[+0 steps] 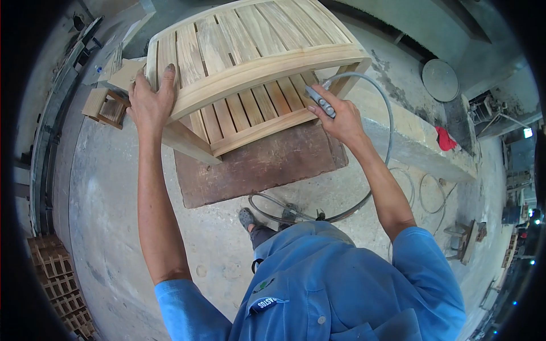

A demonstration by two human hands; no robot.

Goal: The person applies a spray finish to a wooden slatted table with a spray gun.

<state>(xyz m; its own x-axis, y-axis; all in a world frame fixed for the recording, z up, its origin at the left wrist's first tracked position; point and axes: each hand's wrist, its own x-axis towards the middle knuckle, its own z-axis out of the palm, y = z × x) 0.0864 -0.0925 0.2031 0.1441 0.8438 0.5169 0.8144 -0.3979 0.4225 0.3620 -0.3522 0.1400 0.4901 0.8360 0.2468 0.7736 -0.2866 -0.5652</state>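
A slatted pale-wood table [239,40] with a lower slatted shelf [256,108] stands in front of me. My left hand [152,99] grips its near left corner, thumb on the top and fingers over the outer edge. In my right hand [341,116] is a grey air blow gun [321,102], held in closed fingers just off the front edge at the right. A grey air hose [389,113] curves from the gun round to the floor by my feet. The gun's nozzle tip is hard to make out.
Beneath the table lies a worn brown board [261,165]. A small wooden stool [106,108] stands at the left, and stacked wooden pieces [60,278] sit lower left. A low concrete ledge [421,142] with a red cloth [445,138] runs along the right.
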